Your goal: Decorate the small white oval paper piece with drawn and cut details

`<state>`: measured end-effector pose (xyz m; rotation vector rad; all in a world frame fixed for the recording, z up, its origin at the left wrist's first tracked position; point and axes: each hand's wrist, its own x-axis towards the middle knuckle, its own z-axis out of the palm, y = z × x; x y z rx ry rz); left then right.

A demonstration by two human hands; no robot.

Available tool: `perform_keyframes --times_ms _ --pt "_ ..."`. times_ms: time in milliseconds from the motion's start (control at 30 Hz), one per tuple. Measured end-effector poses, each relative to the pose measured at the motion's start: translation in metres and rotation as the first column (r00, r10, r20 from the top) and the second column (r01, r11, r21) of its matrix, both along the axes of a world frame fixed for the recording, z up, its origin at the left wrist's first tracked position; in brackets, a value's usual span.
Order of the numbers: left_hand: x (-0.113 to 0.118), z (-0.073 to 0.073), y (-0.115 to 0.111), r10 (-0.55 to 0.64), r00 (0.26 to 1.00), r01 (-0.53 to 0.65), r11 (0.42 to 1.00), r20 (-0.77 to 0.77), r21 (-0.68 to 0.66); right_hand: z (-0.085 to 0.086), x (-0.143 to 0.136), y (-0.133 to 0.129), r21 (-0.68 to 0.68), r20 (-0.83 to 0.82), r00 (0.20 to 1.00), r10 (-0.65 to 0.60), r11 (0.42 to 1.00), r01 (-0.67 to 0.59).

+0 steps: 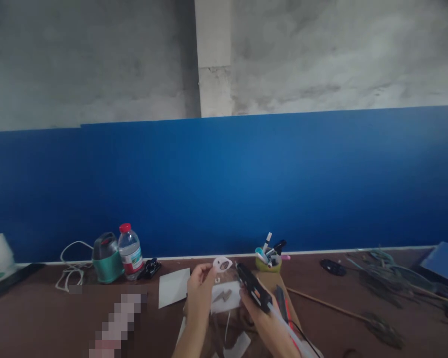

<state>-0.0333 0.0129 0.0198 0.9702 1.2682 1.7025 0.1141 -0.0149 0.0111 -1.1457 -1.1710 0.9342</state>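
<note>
Pinched in the fingers of my left hand (199,288) is a small white cutout (222,264), rounded at one end and pointed at the other, with a dark hatched patch. My right hand (263,325) is wrapped around a black hot glue gun (254,288) whose nozzle points up and left, close to the cutout's right side. A pale glue stick (283,322) trails out of the gun's rear. Below the cutout lies a white sheet of paper (234,300) with a grey zigzag shape (223,296) on it. White scraps (239,345) lie nearer to me.
A pen holder (268,264) full of markers stands behind the glue gun. A red-and-black tool (283,304) lies right of my right hand. Leftward are white paper (173,287), a bottle (130,252) and a green container (107,266). A stick (328,304) lies at right.
</note>
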Motion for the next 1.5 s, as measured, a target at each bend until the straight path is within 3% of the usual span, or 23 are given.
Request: perform_keyframes --times_ms 133,233,300,400,733,1500 --pt "-0.006 -0.001 0.003 0.031 0.999 -0.031 1.000 -0.011 0.004 -0.010 -0.004 -0.005 0.036 0.201 0.977 0.074 0.996 -0.083" --pt "-0.006 0.001 0.001 0.018 1.000 -0.018 1.000 -0.010 0.012 -0.015 -0.006 -0.006 0.086 0.412 0.911 0.038 0.993 -0.080" --pt "-0.005 0.003 0.000 0.014 0.999 -0.013 1.000 -0.033 0.017 -0.017 -0.006 -0.006 0.078 0.458 0.888 0.039 0.993 -0.084" --pt "-0.003 0.005 -0.003 -0.003 0.999 0.003 1.000 -0.053 0.004 -0.017 -0.006 -0.005 0.038 0.453 0.887 0.089 0.992 -0.119" --pt "-0.002 0.004 -0.003 -0.033 0.998 0.032 0.999 -0.049 -0.009 -0.015 -0.007 -0.005 0.028 0.389 0.917 0.084 0.994 -0.103" --pt "-0.002 0.000 0.000 -0.019 0.989 0.020 1.000 -0.144 0.004 -0.020 -0.006 -0.001 0.014 0.471 0.877 0.093 0.994 -0.113"
